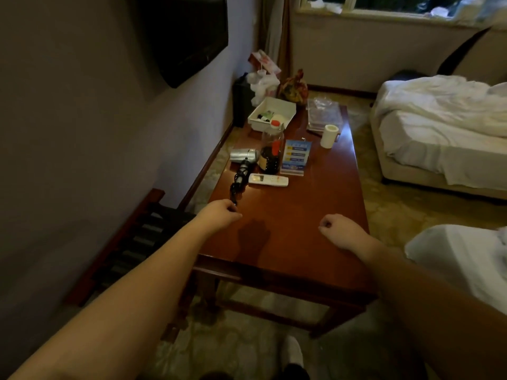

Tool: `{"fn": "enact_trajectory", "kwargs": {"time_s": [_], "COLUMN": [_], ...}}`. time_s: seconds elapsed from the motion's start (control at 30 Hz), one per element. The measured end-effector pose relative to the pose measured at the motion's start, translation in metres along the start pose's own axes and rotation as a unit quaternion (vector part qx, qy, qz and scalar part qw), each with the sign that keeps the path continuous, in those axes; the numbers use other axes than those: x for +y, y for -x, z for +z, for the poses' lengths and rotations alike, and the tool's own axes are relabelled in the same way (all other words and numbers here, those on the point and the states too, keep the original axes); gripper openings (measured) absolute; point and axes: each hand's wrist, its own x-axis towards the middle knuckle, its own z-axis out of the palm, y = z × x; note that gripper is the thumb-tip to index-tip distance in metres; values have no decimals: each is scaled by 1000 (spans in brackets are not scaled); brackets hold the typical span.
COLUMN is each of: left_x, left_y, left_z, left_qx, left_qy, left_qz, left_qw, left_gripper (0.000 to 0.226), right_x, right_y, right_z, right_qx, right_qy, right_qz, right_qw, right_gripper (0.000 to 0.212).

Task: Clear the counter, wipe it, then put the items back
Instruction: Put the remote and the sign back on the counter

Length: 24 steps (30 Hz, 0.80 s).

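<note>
Both hands hang over the near end of the worktop. Left hand has its grip curled beside the hair dryer cord's end; whether it pinches it, I cannot tell. Right hand curls loosely, holding nothing. Farther along stand a remote, bottle, card stand, paper roll and tray.

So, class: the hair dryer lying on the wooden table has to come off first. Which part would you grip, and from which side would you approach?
Grip the dark handle of the hair dryer. It points toward the person, with the silver barrel lying crosswise beyond it, so come from the near edge with the left hand, which is closest. Gather the cord trailing off the handle too, so it doesn't drag.
</note>
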Motion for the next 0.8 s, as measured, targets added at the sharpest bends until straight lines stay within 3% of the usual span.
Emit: {"fn": "enact_trajectory", "kwargs": {"time_s": [0.43, 0.57, 0.63, 0.8], "left_x": [55, 59, 64, 82], "left_y": [-187, -245, -271, -328], "left_z": [36, 60, 74, 107], "left_qx": [-19, 11, 45, 134], "left_qy": [-34, 68, 180, 366], "left_qz": [-80, -158, -224, -402], "left_qw": [996, 985, 957, 829], "left_gripper": [44, 38, 49, 82], "right_x": [34, 39, 40, 41], "right_y": [-198, -263, -289, -339], "right_z": [-46, -44, -42, -36], "right_qx": [-18, -5, 8, 33], "right_qy": [-123, -141, -158, -241], "right_qz": [74, 94, 93, 105], "right_qw": [989, 985, 983, 964], "right_gripper": [25, 23, 24, 47]}}
